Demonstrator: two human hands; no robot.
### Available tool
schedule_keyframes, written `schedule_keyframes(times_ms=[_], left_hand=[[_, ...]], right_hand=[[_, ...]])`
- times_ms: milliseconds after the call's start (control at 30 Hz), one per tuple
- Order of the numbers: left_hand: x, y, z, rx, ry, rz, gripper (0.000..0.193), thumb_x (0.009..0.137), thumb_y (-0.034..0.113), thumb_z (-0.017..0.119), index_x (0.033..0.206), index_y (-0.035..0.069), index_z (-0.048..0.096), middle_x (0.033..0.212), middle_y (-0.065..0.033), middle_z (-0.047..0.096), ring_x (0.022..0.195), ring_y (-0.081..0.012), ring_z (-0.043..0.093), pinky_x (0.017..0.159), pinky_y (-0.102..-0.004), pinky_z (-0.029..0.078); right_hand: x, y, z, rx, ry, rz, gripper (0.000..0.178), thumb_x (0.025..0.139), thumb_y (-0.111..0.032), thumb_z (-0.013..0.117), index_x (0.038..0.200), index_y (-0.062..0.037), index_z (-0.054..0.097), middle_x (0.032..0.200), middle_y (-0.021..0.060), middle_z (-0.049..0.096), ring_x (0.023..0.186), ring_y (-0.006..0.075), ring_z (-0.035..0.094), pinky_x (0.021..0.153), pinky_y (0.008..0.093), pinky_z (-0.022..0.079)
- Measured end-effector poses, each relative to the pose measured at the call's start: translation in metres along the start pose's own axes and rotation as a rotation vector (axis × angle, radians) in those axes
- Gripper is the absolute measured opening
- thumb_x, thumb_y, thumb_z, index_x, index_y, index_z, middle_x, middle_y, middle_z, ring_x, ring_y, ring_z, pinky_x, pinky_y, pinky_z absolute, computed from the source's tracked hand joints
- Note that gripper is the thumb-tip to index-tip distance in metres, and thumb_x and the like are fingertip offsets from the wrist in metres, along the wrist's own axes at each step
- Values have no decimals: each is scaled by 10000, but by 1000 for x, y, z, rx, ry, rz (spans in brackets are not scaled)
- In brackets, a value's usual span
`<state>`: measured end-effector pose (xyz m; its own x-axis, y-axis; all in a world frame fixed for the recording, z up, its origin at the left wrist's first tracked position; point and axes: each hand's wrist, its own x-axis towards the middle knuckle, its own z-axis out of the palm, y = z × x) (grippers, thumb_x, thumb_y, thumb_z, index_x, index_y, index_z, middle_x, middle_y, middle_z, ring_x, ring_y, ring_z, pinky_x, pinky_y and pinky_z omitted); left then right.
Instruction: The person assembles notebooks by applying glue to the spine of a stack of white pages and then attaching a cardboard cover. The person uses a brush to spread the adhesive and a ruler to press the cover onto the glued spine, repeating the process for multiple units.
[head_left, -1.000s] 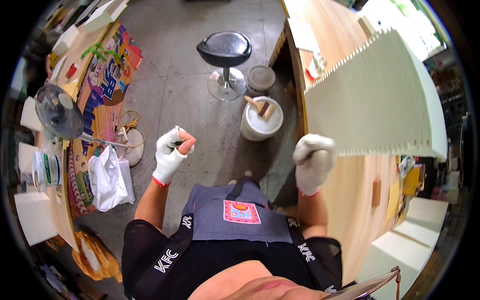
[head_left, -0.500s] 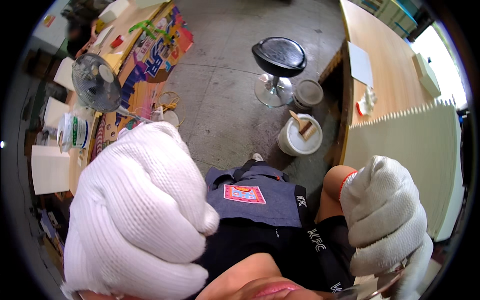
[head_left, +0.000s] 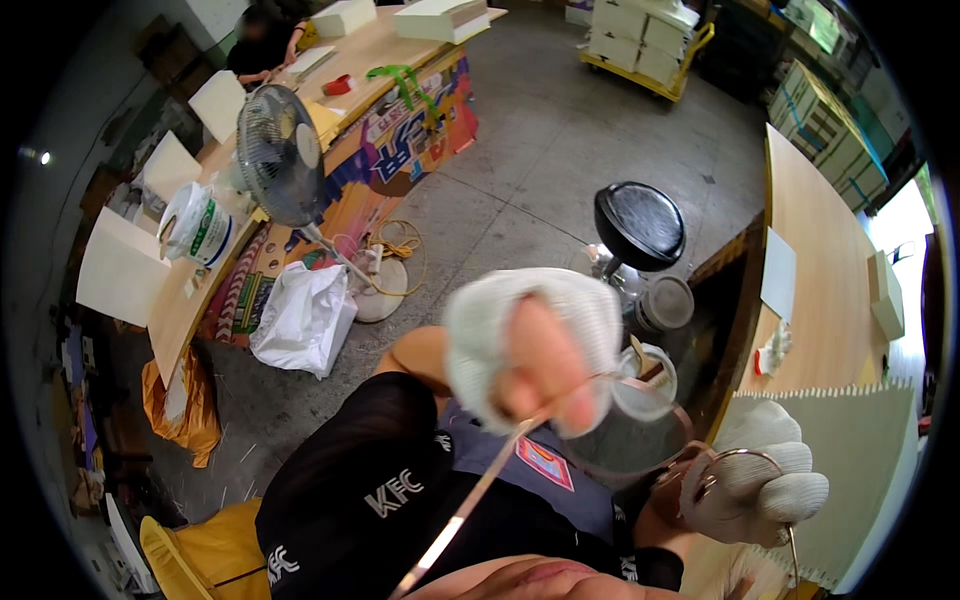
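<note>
A pair of thin-rimmed eyeglasses (head_left: 690,412) is held up in front of me, one gold arm slanting down to the lower edge. My left hand (head_left: 532,350), in a white knit glove with bare fingertips showing, pinches the frame close to that arm. Farther right, my gloved right hand (head_left: 760,470) has its fingers curled around the other side of the frame. Through a lens, part of a white bucket (head_left: 655,380) with a brush across it shows. My grey-blue apron (head_left: 490,440) lies below the left hand.
A wooden table (head_left: 815,230) runs along the right, with a ridged paper stack (head_left: 850,460) and a crumpled glove (head_left: 775,350). Ahead stands a black stool (head_left: 640,225). Left are a fan (head_left: 280,155), a white bag (head_left: 305,320) and a table where another person (head_left: 262,45) works.
My left hand has moved right and away from the camera, and the eyeglasses have come into full view between both hands. The view has turned, showing more of the left side.
</note>
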<state>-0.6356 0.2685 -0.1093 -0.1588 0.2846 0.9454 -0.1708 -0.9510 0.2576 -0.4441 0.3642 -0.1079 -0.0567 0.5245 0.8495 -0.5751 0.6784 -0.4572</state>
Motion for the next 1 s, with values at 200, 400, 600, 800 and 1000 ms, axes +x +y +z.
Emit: schedule_keyframes(times_ms=[200,400,600,800,1000], left_hand=[[-27,-42,21,-142,228,-504,352,963,354,620,851,21,623,794,-54,595,687,-132,547,594,-265,417],[-92,-93,100,-548,70,-876,368,960,445,604,987,82,547,863,13,562,736,-68,543,642,-224,439],[-145,-115,197,-886,-223,-1816,171,985,223,584,1026,81,498,1341,-124,535,1013,-193,642,821,-383,577],[-224,-180,317,-1253,-341,-2023,593,981,191,577,1471,17,291,1408,-156,488,1108,-275,631,888,-354,561],[-268,-213,386,-689,-780,-1937,570,991,218,556,1464,-13,336,1376,-133,541,1027,-211,649,900,-327,538]], right_hand=[[-37,-18,-29,-224,96,78,315,995,-373,468,870,-86,430,628,39,421,572,141,377,520,273,316],[-83,-66,-111,-462,297,379,499,994,-537,447,791,-82,436,647,10,377,570,89,324,504,219,249],[-136,-166,-235,-603,482,964,202,909,-140,589,733,-78,510,691,-31,439,609,65,386,534,234,302],[-178,-254,-339,-1089,243,1163,410,850,-247,734,1194,-67,603,802,53,584,726,124,564,693,277,469],[-200,-315,-398,-1497,-17,871,501,870,-310,680,1313,-112,557,1062,173,681,952,275,677,853,370,527]])
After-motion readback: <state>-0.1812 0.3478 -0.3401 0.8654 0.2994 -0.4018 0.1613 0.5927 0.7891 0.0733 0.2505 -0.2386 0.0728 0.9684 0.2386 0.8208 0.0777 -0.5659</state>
